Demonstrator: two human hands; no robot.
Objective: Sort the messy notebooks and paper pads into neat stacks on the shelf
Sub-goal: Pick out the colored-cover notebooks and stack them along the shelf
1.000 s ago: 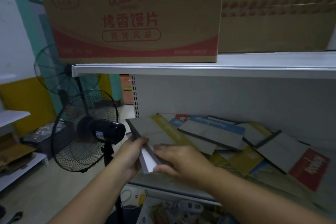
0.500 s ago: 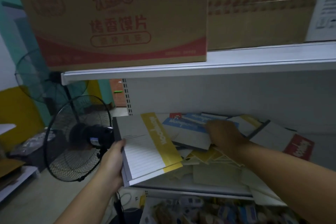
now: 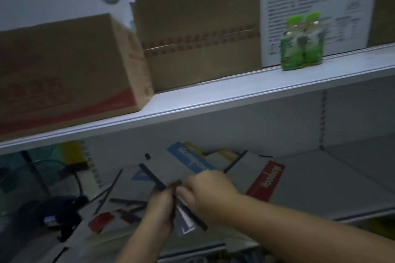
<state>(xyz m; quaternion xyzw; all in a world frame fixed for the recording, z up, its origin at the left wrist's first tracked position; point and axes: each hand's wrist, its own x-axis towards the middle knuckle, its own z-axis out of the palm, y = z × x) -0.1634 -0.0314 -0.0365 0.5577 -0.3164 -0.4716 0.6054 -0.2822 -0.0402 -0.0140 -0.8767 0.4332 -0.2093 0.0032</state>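
The frame is dim and blurred. My left hand and my right hand meet over the shelf and together grip a small bundle of notebooks; the top one is grey with a blue strip and a black spine. Under and around them lies a messy spread of pads, some with dark spines and red corners. A red-strip notebook lies just right of my right hand.
The upper shelf carries a red-and-brown carton, a taped brown carton, a white box and a pack of green bottles. A black fan stands at lower left. The lower shelf's right part is bare.
The view has swung right and up. My right hand has come back from the pile with a blue-strip notebook and joined my left hand, which earlier held a yellow-strip pad alone.
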